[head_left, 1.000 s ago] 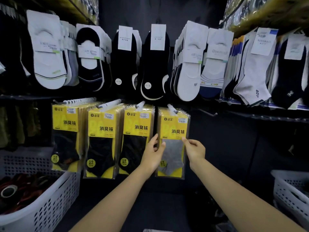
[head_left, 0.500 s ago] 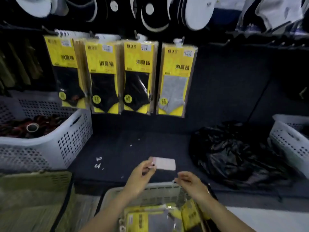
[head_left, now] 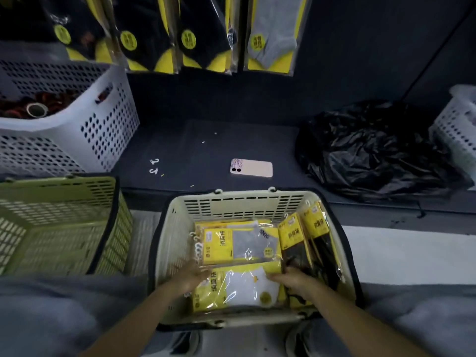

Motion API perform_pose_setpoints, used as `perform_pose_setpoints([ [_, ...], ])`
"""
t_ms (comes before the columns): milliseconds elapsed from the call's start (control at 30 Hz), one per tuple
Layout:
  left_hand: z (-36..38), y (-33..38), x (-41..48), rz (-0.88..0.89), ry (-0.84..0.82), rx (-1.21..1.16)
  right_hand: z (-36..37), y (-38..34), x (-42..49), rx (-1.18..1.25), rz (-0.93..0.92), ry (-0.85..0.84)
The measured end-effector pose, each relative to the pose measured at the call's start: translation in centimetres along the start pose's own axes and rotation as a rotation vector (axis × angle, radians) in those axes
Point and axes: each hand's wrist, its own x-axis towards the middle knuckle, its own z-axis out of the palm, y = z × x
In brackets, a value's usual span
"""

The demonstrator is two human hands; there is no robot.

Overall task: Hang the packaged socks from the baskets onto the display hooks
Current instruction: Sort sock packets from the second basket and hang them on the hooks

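In the basket (head_left: pixel 244 202) at 6 o'clock, my left hand (head_left: pixel 192 276) and right hand (head_left: pixel 293 280) flank the white pack (head_left: pixel 244 287), ready to lift it for hanging; blur hides whether my fingers (head_left: pixel 204 271) grip.

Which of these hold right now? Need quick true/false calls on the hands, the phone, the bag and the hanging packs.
1. The left hand and right hand are both down in the cream basket, among sock packs. True.
2. The phone lies inside the cream basket. False: it lies on the dark shelf behind that basket.
3. The black plastic bag sits left of the phone. False: it is to the phone's right.
4. The rightmost hanging pack shows a grey sock. True.
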Motion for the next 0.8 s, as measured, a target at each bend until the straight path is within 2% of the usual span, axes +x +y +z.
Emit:
perform_pose_setpoints([
  [100, 0.9, -0.7, 0.0, -0.024, 0.059, -0.020, 0.7, 0.5, 0.7, -0.022, 0.008, 0.096],
  [200, 0.9, -1.0, 0.2, -0.050, 0.094, -0.023, 0.6, 0.4, 0.8, -0.012, -0.059, 0.132],
  [400, 0.7, -1.0, 0.6, -0.083, 0.120, -0.109, 0.2, -0.7, 0.2, 0.085, -0.079, -0.088],
  [533, 0.3, -0.1, 0.4, -0.083, 0.170, -0.178, 0.3, -2.5, -0.3, 0.045, -0.163, -0.117],
  [633, -0.9, 2.5, 0.0, -0.044, 0.315, -0.290, -1.4, -5.0, -1.2, 0.123, -0.238, -0.034],
  [733, -2.5, 6.1, -0.6, 0.011, 0.565, -0.391, -3.4, -7.4, -2.5, 0.280, -0.318, 0.041],
  [800, -3.5, 8.1, -1.4, -0.030, 0.608, -0.519, -4.1, -8.6, -3.1, 0.401, -0.362, 0.080],
])
